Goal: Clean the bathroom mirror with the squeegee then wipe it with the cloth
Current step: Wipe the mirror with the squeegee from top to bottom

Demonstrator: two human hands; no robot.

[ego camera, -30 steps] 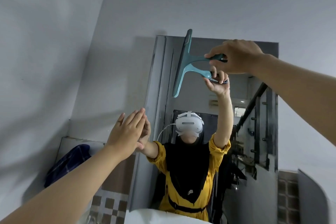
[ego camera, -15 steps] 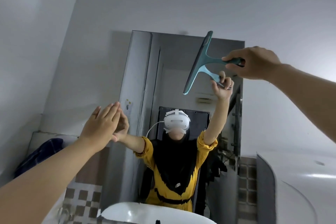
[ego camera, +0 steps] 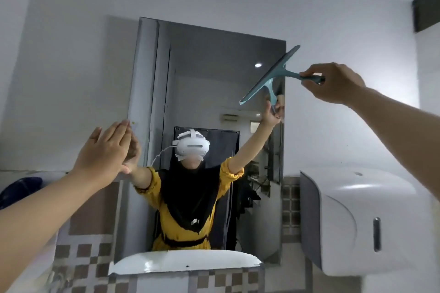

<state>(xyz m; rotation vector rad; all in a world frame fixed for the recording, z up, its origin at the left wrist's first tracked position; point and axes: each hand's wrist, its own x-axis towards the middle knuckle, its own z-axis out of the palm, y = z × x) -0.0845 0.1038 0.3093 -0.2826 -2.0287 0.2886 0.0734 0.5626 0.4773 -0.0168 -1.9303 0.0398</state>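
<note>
The right hand (ego camera: 333, 83) grips the teal squeegee (ego camera: 273, 76) by its handle, mostly hidden in the fist, blade against the mirror's (ego camera: 214, 74) right edge. The left hand (ego camera: 104, 150) is open and flat at the mirror's left edge. Left of its forearm lies a dark cloth (ego camera: 19, 188), partly cut off.

Our right hand (ego camera: 333, 83) grips the teal squeegee (ego camera: 273, 76), its blade tilted at the mirror (ego camera: 214, 59) edge, while our left hand (ego camera: 104, 150) lies flat against the glass.

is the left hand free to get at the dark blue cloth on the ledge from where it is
Probably yes. The left hand is empty, flat against the mirror's left edge, and the dark blue cloth lies on the ledge lower left with nothing visible between. The right hand holds the squeegee.
</note>
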